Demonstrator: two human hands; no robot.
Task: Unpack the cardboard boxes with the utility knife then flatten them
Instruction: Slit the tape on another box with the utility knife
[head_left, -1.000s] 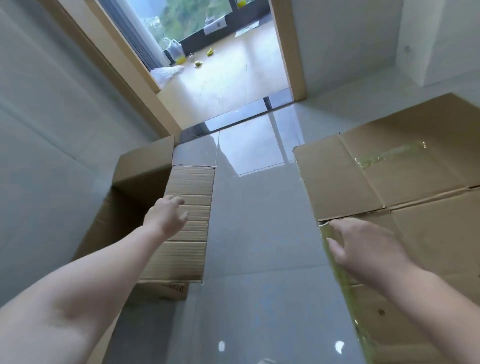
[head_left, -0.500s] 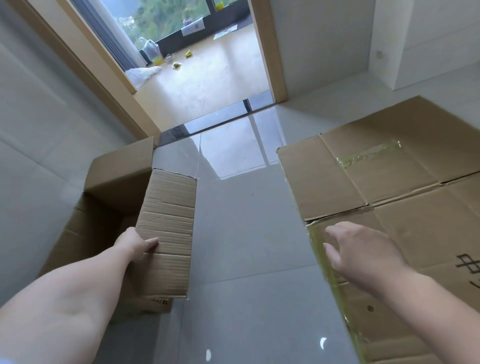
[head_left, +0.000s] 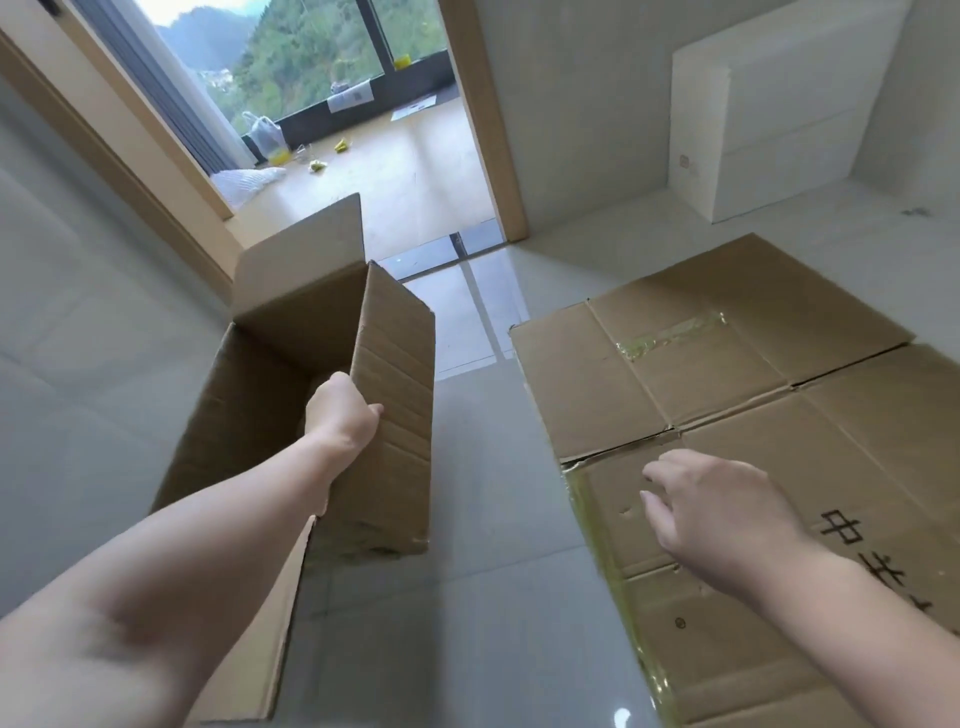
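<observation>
A person's head camera looks down at a glossy grey tiled floor (head_left: 467, 613) in a bare room. On the left, the left hand (head_left: 340, 415) grips the upper edge of the right-hand side wall of an open cardboard box (head_left: 395, 415), thumb on the outer face and fingers curled over the edge into the box. The box stands upright on the floor with its opening facing up; its long axis runs away from the viewer toward a doorway (head_left: 415, 171), and a far flap (head_left: 301, 260) sticks up at the back.

On the right, a flattened cardboard box (head_left: 727, 374) lies flat on the floor, well apart from the open box, its long side running from near the viewer away toward the far wall. Yellowish clear tape (head_left: 670, 332) shows on an upper panel and along its near left edge, and dark printed characters sit near the right margin. The right hand (head_left: 722, 509) is above this cardboard with fingers loosely spread, holding nothing; whether it touches the surface cannot be told.

Beyond the doorway is a wooden floor and a large window (head_left: 311, 57) with green hills outside.
</observation>
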